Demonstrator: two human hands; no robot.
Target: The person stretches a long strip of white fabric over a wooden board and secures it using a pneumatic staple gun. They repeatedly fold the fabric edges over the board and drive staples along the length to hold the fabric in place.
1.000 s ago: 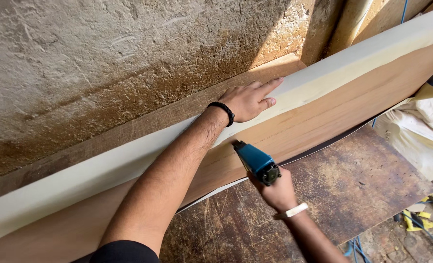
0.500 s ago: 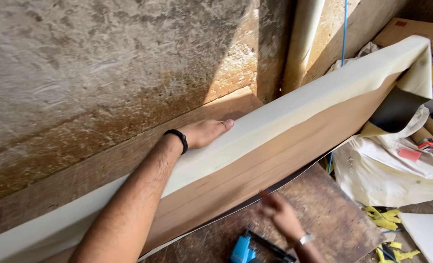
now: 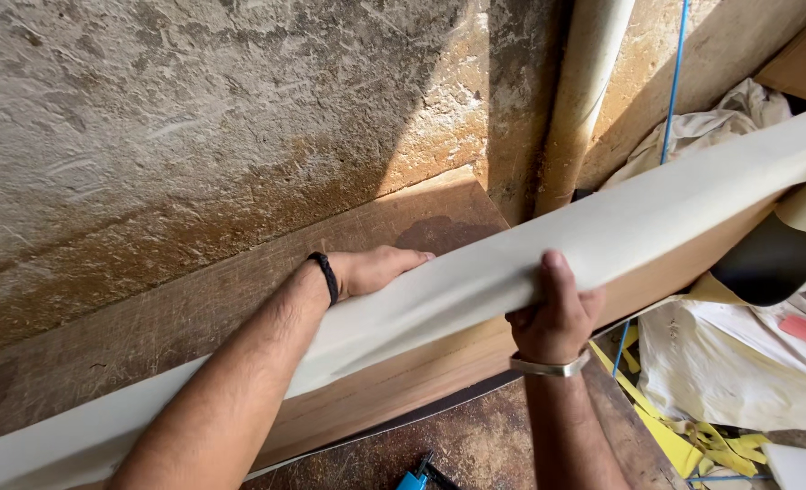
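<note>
1. We log one long panel [image 3: 657, 213], cream-faced over a brown wooden edge; its long axis runs from lower left to upper right across the view, leaning toward the rough plastered wall [image 3: 194, 118]; it lies directly under both hands, its far end extending well past the right hand.
2. Left hand [image 3: 371, 270]: one; it lies flat behind the panel's upper edge, fingers extended and unclenched, pointing right along the long axis; whether the palm presses the cream face or the wooden ledge [image 3: 239, 290] behind it, we cannot tell; one black wristband [image 3: 325, 276].
3. Right hand [image 3: 557, 313]: one; it is clasped around the panel from below, thumb up over the cream face, fingers curled under the brown edge; it sits nearer the panel's free right end than the left hand does; one pale bracelet [image 3: 548, 367].
4. One blue tool [image 3: 414, 479] lies on the dark floor, just below, apart from both hands.
5. One pale pipe [image 3: 584, 100] stands upright at the wall corner; one blue cord [image 3: 673, 82] hangs beside it.
6. White crumpled sheeting [image 3: 747, 363] and yellow strips [image 3: 675, 436] lie at right; we leave these uncounted.
</note>
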